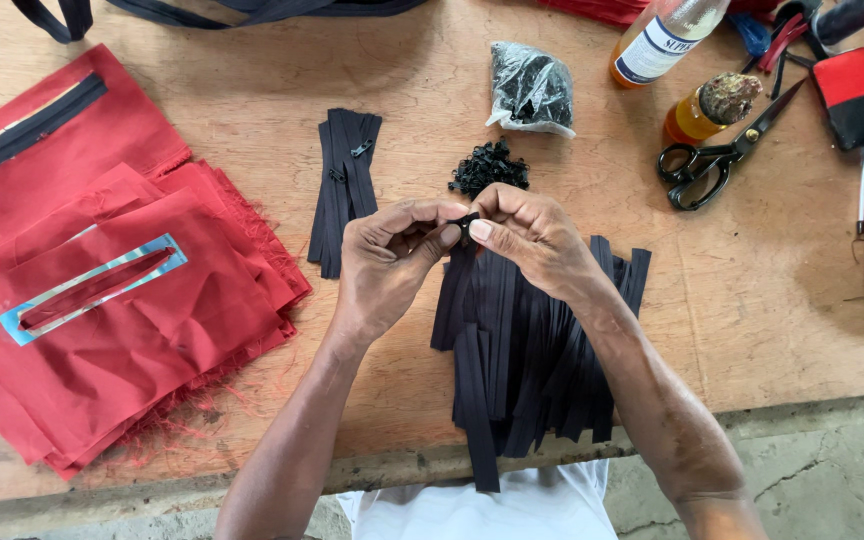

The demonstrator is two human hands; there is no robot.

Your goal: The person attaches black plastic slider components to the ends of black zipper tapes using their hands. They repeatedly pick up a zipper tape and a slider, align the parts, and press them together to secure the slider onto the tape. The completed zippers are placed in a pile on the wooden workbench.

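Black zipper slider [466,222] sits at frame centre, pinched between fingertips of left hand [389,255] and right hand [532,235], wrists bent inward above the black zipper tape strips [522,360] on the wooden table [752,300].

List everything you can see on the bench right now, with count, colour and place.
Wooden workbench: one, tan, under everything.
Red fabric pieces: a stack, left side.
Blue rectangular template: one, on the red stack.
Loose black zipper tapes: a heap, centre, hanging over the near edge.
Finished black zipper bundle: one, centre left.
Small black slider pile: one, above the hands.
Clear plastic bag of black parts: one, top centre.
Black-handled scissors: one, right.
Amber bottles: two, top right.
Left hand, right hand: both pinching a small black slider on a tape end.
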